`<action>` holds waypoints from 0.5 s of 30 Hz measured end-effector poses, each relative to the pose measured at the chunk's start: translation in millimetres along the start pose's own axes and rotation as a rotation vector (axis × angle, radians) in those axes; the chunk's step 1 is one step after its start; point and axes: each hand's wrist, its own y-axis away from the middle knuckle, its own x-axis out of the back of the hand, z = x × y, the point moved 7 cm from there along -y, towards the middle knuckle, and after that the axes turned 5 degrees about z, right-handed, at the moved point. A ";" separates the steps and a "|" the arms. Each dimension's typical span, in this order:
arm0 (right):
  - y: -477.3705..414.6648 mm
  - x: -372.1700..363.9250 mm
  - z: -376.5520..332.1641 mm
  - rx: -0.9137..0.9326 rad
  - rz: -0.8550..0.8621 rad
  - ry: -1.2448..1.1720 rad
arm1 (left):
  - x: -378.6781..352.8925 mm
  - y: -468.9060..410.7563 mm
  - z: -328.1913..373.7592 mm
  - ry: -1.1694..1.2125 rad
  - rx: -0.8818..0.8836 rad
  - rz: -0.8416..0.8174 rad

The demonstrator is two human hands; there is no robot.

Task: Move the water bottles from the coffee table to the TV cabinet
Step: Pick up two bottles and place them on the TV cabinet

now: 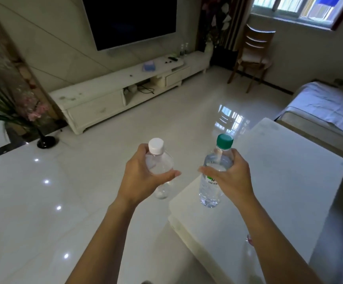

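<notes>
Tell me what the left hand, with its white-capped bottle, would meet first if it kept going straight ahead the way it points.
Probably nothing near: beyond the left hand and white-capped bottle lies open floor, then the TV cabinet. Depth is uncertain.

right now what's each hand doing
Left hand: closed on the white-capped bottle.
Right hand: closed on the green-capped bottle.

Daylight comes from the window (295, 9) at upper right and glares off the glossy floor (231, 119), with small ceiling-light spots at left. The room is evenly bright. Wide-angle bending curves the edges; detail is soft.
</notes>
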 end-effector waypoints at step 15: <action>-58.9 -145.6 -32.5 0.031 -0.058 0.016 | 89.2 -95.7 -72.7 -0.083 0.061 0.081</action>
